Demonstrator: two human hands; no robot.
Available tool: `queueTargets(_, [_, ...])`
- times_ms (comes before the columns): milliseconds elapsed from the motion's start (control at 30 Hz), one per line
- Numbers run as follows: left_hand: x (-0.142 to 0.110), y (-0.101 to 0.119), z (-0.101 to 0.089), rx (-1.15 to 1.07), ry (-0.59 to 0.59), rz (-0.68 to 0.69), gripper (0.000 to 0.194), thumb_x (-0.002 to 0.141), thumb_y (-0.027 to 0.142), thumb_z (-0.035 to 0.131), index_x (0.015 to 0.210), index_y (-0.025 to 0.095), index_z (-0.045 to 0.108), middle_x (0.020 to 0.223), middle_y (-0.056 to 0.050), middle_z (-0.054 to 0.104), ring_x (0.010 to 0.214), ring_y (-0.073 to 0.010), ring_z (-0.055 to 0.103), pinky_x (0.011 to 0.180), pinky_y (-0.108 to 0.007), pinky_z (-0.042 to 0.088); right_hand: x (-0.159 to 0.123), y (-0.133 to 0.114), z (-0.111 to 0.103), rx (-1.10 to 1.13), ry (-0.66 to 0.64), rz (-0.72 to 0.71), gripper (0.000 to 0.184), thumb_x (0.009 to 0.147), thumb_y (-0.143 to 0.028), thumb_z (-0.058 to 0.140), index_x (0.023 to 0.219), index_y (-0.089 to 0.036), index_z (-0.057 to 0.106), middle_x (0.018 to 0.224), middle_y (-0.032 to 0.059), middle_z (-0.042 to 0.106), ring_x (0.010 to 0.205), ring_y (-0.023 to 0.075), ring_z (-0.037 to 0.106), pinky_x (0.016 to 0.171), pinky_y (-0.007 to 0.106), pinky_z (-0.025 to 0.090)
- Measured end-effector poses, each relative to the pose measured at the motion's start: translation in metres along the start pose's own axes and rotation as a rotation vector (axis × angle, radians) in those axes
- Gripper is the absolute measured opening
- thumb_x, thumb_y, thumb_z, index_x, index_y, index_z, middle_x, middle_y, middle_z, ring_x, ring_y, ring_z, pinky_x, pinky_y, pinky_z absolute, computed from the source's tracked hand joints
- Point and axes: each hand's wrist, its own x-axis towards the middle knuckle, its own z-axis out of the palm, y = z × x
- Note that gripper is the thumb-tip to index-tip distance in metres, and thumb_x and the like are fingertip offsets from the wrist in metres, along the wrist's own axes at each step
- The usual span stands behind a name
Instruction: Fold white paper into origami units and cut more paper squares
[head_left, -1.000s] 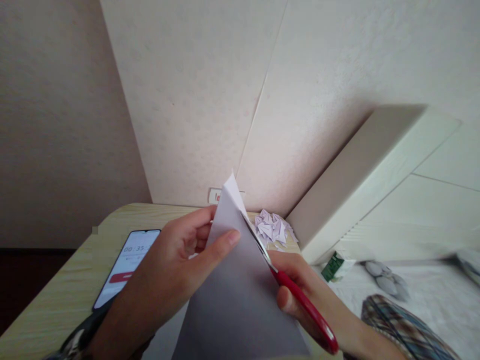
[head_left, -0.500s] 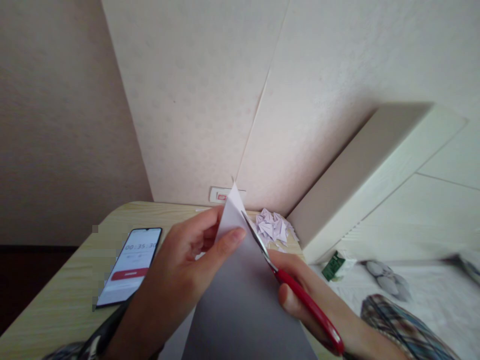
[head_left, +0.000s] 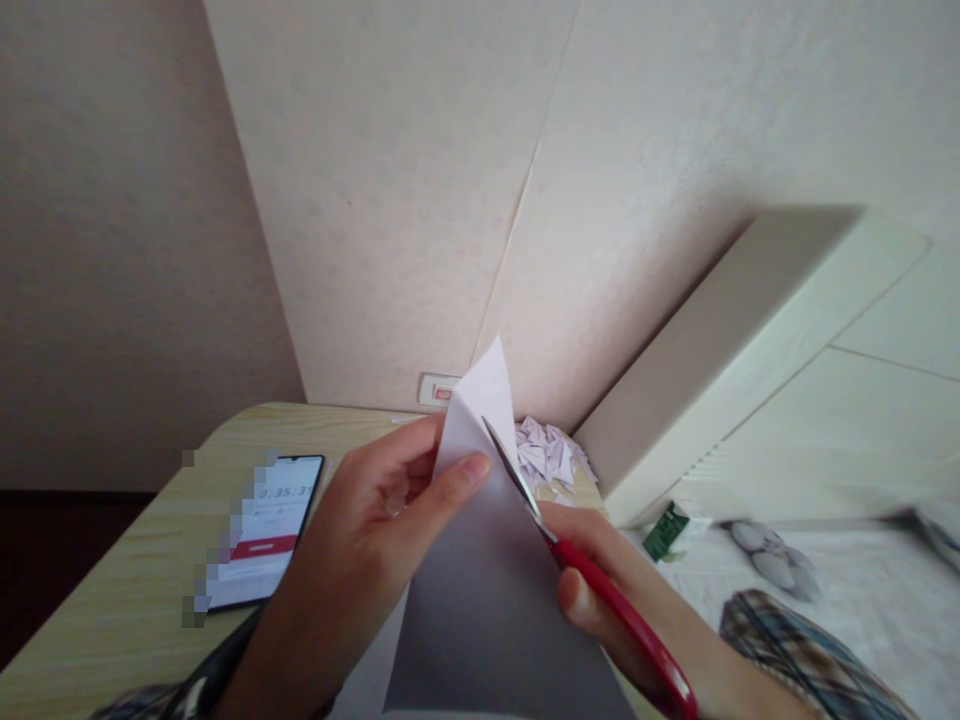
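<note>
My left hand pinches a folded white sheet of paper near its upper corner, thumb on the front and fingers behind. My right hand grips red-handled scissors. Their metal blades lie along the paper's right edge, close to the top corner. The sheet stands upright over a pale wooden table and hides most of my right hand's fingers.
A phone showing a timer lies on the table at the left. A heap of small folded paper pieces sits at the table's back corner by the wall. A white bed headboard and patterned bedding are on the right.
The paper's top corner now stands higher above the scissor blades than before. Both hands have stayed nearly in place, and the view shifted slightly.
</note>
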Motion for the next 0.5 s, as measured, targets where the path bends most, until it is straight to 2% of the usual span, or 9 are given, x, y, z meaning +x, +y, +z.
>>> queueTargets(167, [-0.0016,0.0034,-0.0003,0.010,0.050,-0.047,0.018,0.075,0.037,0.076,0.083,0.020,0.075,0.069,0.001,0.071,0.063,-0.0160,0.060,0.053,-0.021,0.045,-0.0038,0.0013,0.0032,0.065,0.013,0.008,0.064,0.081,-0.082,0.048,0.061,-0.022,0.061,0.053,-0.0001,0.047,0.058,0.0174,0.046,0.055,0.028,0.045])
queueTargets(267, [-0.0025,0.0052,-0.0006,0.022,0.044,-0.050,0.020,0.076,0.038,0.075,0.082,0.019,0.074,0.067,0.002,0.070,0.061,-0.0147,0.059,0.051,-0.019,0.044,-0.0038,0.0024,0.0043,0.094,0.001,0.000,0.068,0.077,-0.087,0.046,0.057,-0.022,0.052,0.054,-0.0015,0.042,0.056,0.0151,0.040,0.052,0.027,0.040])
queueTargets(400, [0.0002,0.0029,-0.0046,0.147,0.020,0.074,0.016,0.082,0.036,0.070,0.080,0.020,0.073,0.070,0.002,0.072,0.064,-0.0149,0.064,0.055,-0.019,0.048,-0.0008,0.0028,0.0038,0.134,-0.049,0.048,0.070,0.072,-0.092,0.044,0.058,-0.024,0.036,0.055,-0.0042,0.035,0.053,0.0122,0.032,0.047,0.026,0.028])
queueTargets(500, [0.0034,0.0029,-0.0080,0.318,0.118,0.216,0.012,0.082,0.031,0.068,0.075,0.022,0.070,0.070,0.004,0.071,0.070,-0.0157,0.067,0.063,-0.018,0.051,0.0013,0.0054,0.0026,0.126,-0.085,0.058,0.072,0.070,-0.093,0.045,0.060,-0.023,0.037,0.058,-0.0038,0.039,0.056,0.0119,0.035,0.049,0.026,0.027])
